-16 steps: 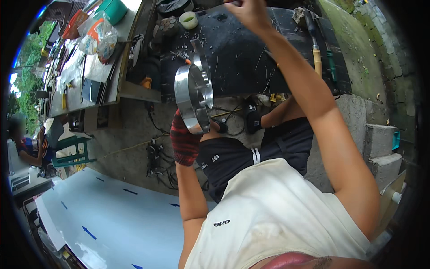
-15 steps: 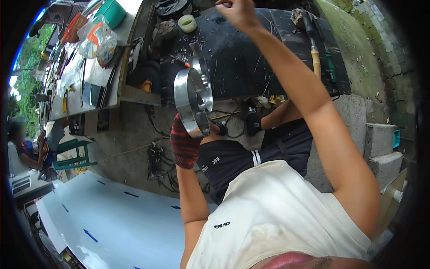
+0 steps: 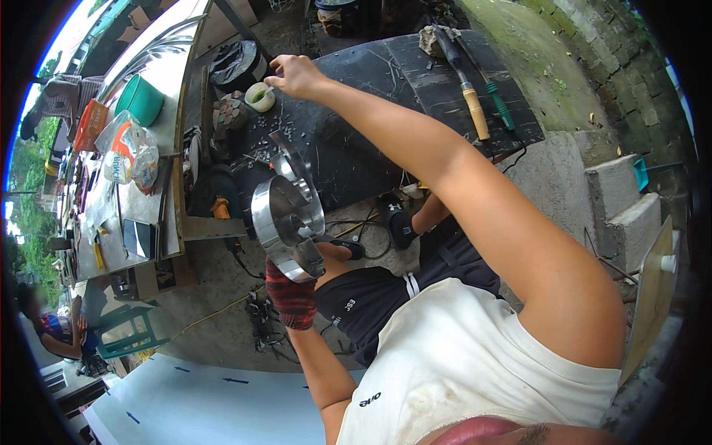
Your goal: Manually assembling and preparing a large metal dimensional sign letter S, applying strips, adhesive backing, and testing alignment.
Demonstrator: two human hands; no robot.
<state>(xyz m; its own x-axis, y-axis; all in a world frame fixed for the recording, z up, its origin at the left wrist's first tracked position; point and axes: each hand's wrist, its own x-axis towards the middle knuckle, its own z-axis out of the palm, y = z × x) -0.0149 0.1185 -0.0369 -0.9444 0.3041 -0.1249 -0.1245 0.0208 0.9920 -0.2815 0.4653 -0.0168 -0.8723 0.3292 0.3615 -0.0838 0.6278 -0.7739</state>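
Note:
My left hand (image 3: 289, 297), in a red and black knit glove, grips a shiny curved sheet-metal piece (image 3: 271, 215) from below. The piece stands up from the glove in rounded, bent strips; the gloved fingertips are mostly hidden behind it. My bare right hand (image 3: 298, 76) reaches over the far left of the black table, fingers slightly bent and apart, with nothing visible in it. Just beside its fingertips is a small white cup (image 3: 259, 98) with something green inside. Small grey bits (image 3: 271, 133) lie scattered between the cup and the metal piece.
On the black table (image 3: 363, 141), a wooden-handled tool (image 3: 472, 107) and a green-handled tool (image 3: 498, 107) lean on a stone-like lump (image 3: 432, 41). A cluttered workbench (image 3: 174, 215) stands left, with a teal container (image 3: 141, 100). Cables (image 3: 267, 326) lie on the floor. Another person (image 3: 63, 334) sits far left.
My right hand has come left and nearer, to beside the white cup. The view has shifted, so the table and the metal piece sit differently; my left hand still holds the piece.

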